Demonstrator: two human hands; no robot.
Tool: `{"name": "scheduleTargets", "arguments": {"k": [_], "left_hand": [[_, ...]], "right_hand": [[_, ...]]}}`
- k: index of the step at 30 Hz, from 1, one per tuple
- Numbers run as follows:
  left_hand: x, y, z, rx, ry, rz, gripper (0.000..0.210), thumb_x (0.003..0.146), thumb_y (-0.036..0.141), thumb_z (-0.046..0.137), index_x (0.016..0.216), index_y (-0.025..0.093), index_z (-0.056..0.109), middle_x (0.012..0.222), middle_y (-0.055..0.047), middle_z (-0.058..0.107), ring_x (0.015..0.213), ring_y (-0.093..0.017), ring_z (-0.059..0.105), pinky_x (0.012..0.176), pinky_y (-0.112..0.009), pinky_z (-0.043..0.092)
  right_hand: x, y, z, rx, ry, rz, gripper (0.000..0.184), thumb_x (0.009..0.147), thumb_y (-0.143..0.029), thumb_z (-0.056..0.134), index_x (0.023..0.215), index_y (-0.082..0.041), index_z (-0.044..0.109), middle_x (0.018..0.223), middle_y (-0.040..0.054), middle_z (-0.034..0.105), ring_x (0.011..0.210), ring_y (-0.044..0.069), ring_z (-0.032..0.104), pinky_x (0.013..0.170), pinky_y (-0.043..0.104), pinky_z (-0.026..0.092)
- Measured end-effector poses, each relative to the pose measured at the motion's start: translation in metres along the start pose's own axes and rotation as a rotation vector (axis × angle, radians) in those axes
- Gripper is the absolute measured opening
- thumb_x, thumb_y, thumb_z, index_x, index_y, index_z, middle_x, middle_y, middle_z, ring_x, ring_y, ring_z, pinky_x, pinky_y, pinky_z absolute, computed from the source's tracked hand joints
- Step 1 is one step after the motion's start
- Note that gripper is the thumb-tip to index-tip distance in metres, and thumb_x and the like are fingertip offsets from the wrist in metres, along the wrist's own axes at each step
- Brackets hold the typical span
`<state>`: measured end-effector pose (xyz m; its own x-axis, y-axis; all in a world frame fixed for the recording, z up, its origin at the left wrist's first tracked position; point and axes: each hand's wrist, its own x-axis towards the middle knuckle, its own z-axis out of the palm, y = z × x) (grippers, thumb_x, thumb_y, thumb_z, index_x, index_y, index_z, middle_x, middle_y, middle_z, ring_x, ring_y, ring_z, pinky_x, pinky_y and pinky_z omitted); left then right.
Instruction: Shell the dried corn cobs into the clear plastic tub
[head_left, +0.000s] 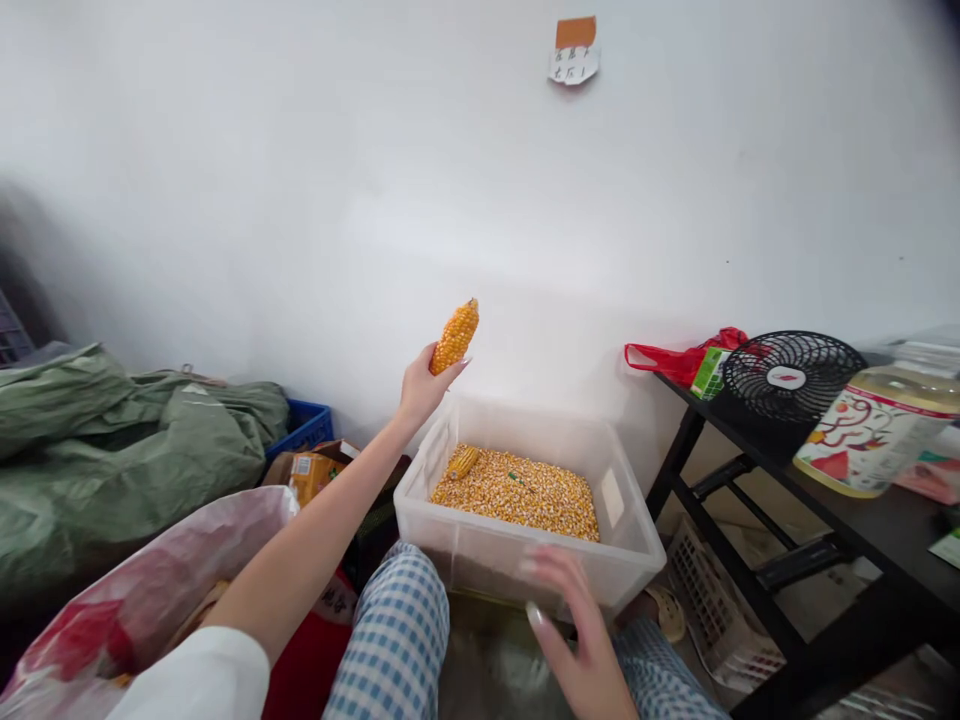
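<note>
My left hand [430, 385] is closed around the lower end of a dried corn cob [456, 335], held up above the far left side of a clear plastic bin [525, 558]. Loose yellow corn kernels [525, 495] cover the bottom of the bin. Another corn cob [463, 462] lies on the kernels at the left, and a small green bit [517, 478] rests near the middle. In front of the bin's near wall is my right hand [581, 640], its fingers apart and somewhat blurred, with nothing in them.
A large open sack [247, 515] stands at my left, beside a green tarp [150, 440] and a blue crate [307, 428]. On the right, a black table [780, 450] bears a fan grille [795, 375] and a big bottle [874, 430]. Below it sits a pale basket [720, 610].
</note>
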<state>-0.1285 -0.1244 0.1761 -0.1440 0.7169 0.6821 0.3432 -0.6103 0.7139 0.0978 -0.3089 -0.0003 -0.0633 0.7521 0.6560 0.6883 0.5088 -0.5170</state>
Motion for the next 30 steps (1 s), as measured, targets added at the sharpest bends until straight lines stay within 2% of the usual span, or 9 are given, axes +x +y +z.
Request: {"name": "scheduleTargets", "arguments": {"k": [3, 5, 7, 9, 12, 15, 21, 26, 30], "left_hand": [[-0.011, 0.003, 0.002, 0.054, -0.016, 0.042, 0.046, 0.068, 0.047, 0.058, 0.103, 0.018, 0.055, 0.078, 0.000, 0.058, 0.061, -0.012, 0.052, 0.053, -0.022, 0.043], [-0.018, 0.005, 0.004, 0.080, -0.012, 0.060, 0.045, 0.069, 0.047, 0.058, 0.103, 0.017, 0.055, 0.081, -0.001, 0.059, 0.065, -0.014, 0.053, 0.057, -0.023, 0.043], [-0.024, 0.007, 0.008, 0.082, 0.003, 0.071, 0.043, 0.069, 0.046, 0.058, 0.102, 0.017, 0.056, 0.083, -0.002, 0.060, 0.070, -0.015, 0.054, 0.062, -0.025, 0.043], [-0.028, 0.009, 0.013, 0.063, 0.022, 0.075, 0.043, 0.069, 0.044, 0.060, 0.101, 0.017, 0.057, 0.086, -0.003, 0.061, 0.075, -0.017, 0.056, 0.067, -0.025, 0.042], [-0.033, 0.008, 0.018, 0.061, 0.051, 0.083, 0.045, 0.069, 0.043, 0.061, 0.105, 0.017, 0.055, 0.092, -0.004, 0.062, 0.081, -0.019, 0.056, 0.071, -0.027, 0.042], [-0.036, 0.003, 0.017, 0.106, 0.051, 0.114, 0.048, 0.070, 0.043, 0.060, 0.111, 0.018, 0.052, 0.098, -0.005, 0.061, 0.085, -0.020, 0.057, 0.074, -0.028, 0.042], [-0.040, -0.016, -0.002, 0.276, 0.011, 0.219, 0.052, 0.073, 0.042, 0.060, 0.118, 0.018, 0.049, 0.106, -0.008, 0.059, 0.093, -0.021, 0.056, 0.082, -0.032, 0.042], [-0.043, -0.029, -0.022, 0.403, -0.047, 0.306, 0.053, 0.074, 0.042, 0.059, 0.119, 0.018, 0.048, 0.104, -0.008, 0.059, 0.097, -0.021, 0.054, 0.085, -0.033, 0.041], [-0.043, -0.052, -0.014, 0.441, -0.167, 0.259, 0.054, 0.076, 0.046, 0.054, 0.122, 0.019, 0.044, 0.110, -0.009, 0.058, 0.100, -0.022, 0.054, 0.085, -0.033, 0.041]], "right_hand": [[0.017, 0.022, 0.029, -0.284, -0.033, 0.068, 0.049, 0.080, -0.047, 0.048, 0.121, -0.020, 0.048, 0.123, 0.0122, 0.047, 0.119, 0.029, 0.038, 0.096, 0.047, 0.032], [0.029, 0.036, 0.047, -0.463, -0.091, 0.120, 0.052, 0.078, -0.048, 0.052, 0.122, -0.019, 0.048, 0.120, 0.0131, 0.050, 0.116, 0.031, 0.039, 0.095, 0.048, 0.029], [0.037, 0.045, 0.059, -0.578, -0.153, 0.177, 0.043, 0.077, -0.042, 0.056, 0.115, -0.023, 0.054, 0.109, 0.0105, 0.057, 0.107, 0.029, 0.046, 0.090, 0.045, 0.030], [0.041, 0.049, 0.065, -0.645, -0.188, 0.236, 0.028, 0.076, -0.036, 0.058, 0.100, -0.023, 0.061, 0.097, 0.0086, 0.061, 0.098, 0.027, 0.050, 0.086, 0.042, 0.031], [0.041, 0.050, 0.066, -0.685, -0.181, 0.285, 0.016, 0.075, -0.034, 0.060, 0.083, -0.021, 0.063, 0.087, 0.0082, 0.062, 0.093, 0.026, 0.050, 0.082, 0.040, 0.029], [0.041, 0.051, 0.067, -0.698, -0.148, 0.292, 0.016, 0.075, -0.034, 0.059, 0.082, -0.021, 0.063, 0.087, 0.0076, 0.062, 0.091, 0.025, 0.050, 0.081, 0.039, 0.027], [0.045, 0.060, 0.068, -0.710, -0.146, 0.336, 0.018, 0.076, -0.037, 0.058, 0.075, -0.020, 0.063, 0.084, 0.0062, 0.064, 0.090, 0.024, 0.050, 0.079, 0.037, 0.026], [0.048, 0.074, 0.062, -0.707, -0.138, 0.376, 0.024, 0.076, -0.043, 0.057, 0.080, -0.021, 0.066, 0.083, 0.0062, 0.065, 0.087, 0.024, 0.051, 0.078, 0.036, 0.026], [0.050, 0.076, 0.059, -0.706, -0.154, 0.388, 0.027, 0.074, -0.047, 0.058, 0.082, -0.022, 0.067, 0.083, 0.0057, 0.066, 0.086, 0.024, 0.052, 0.076, 0.035, 0.026]]}}
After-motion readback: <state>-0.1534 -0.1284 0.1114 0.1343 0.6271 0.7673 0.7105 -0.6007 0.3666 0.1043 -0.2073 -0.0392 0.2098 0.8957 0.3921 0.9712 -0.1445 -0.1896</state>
